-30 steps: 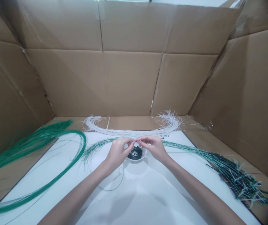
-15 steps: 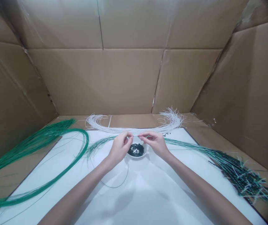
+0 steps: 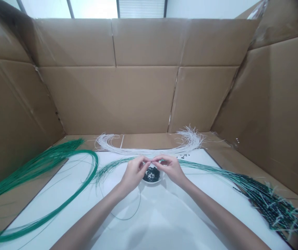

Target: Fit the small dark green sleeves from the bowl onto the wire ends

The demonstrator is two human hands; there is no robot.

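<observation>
My left hand [image 3: 134, 172] and my right hand [image 3: 170, 168] meet fingertip to fingertip just above a small white bowl [image 3: 152, 181] of dark beads [image 3: 151, 173]. The left hand pinches a thin green wire [image 3: 128, 217] that loops down toward me on the white board. The right hand's fingers are pinched at the wire's tip; what they hold is too small to make out. A bundle of white wires [image 3: 149, 150] curves behind the hands.
A thick bundle of green wires [image 3: 60, 180] arcs on the left. Beaded green and white wires [image 3: 263, 198] lie fanned on the right. A few loose beads [image 3: 184, 156] lie behind the bowl. Cardboard walls [image 3: 138, 97] enclose the white board [image 3: 164, 222].
The view has tilted up slightly. My hands have drawn closer together above the bowl, fingertips now touching.
</observation>
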